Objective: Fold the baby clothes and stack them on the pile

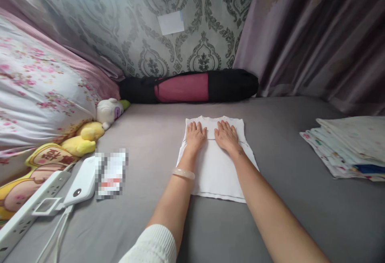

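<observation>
Smoothing appears in hand: left hand [196, 135] and right hand [226, 135] lie flat on garment [218, 170], grips wide; next move likely needs lift-off.

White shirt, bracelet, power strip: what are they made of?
Shirt: matte, soft-looking cloth, perhaps cotton; seams and hem show. Bracelet: smooth, milky, slightly glossy; stone, glass or plastic, can't tell. Power strip: likely hard plastic, smooth white casing.
</observation>
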{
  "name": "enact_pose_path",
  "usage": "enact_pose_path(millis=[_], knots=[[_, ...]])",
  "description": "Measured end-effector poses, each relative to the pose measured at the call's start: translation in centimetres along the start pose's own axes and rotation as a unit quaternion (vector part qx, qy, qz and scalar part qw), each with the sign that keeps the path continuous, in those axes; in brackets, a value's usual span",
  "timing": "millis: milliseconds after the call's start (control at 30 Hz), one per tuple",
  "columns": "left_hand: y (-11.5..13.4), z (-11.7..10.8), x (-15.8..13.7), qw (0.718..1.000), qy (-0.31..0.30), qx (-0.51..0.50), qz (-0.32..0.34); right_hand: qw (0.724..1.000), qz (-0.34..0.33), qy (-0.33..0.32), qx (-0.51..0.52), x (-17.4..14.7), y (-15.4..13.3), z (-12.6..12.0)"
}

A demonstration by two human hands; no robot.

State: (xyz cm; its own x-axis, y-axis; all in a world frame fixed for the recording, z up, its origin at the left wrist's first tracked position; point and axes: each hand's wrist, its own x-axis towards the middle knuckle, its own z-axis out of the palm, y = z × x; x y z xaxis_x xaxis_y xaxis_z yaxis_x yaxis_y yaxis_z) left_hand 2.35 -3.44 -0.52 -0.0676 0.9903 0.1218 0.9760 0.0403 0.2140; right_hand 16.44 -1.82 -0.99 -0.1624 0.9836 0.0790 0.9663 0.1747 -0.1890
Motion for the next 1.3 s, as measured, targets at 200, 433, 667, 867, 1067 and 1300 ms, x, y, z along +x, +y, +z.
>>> enact_pose_path(millis=[200,433,667,867,1067,1300], knots=[[0.1,0.0,0.1,1.0,-0.009,0.003,-0.007,0.998,0.057,0.0,-0.004,0.3,1.5,-0.3],[0.4,-0.1,-0.1,1.0,0.005,0.007,-0.002,0.998,0.063,0.007,0.001,-0.1,1.3,-1.1],[1.0,0.4,-0.4,0.999,0.008,0.016,0.034,0.999,-0.03,-0.016,0.009,-1.3,-1.3,-1.1],[0.7,0.3,-0.5,0.999,-0.006,0.017,0.027,0.999,-0.026,-0.019,-0.005,-1.5,-1.6,-0.4],[0.5,0.3,-0.5,0.999,0.008,0.018,0.032,0.999,-0.02,-0.03,0.005,-1.3,-1.3,-0.9],[0.1,0.7,-0.2,1.0,0.006,0.027,-0.002,0.999,0.034,-0.018,0.005,-1.0,-0.3,-0.8]])
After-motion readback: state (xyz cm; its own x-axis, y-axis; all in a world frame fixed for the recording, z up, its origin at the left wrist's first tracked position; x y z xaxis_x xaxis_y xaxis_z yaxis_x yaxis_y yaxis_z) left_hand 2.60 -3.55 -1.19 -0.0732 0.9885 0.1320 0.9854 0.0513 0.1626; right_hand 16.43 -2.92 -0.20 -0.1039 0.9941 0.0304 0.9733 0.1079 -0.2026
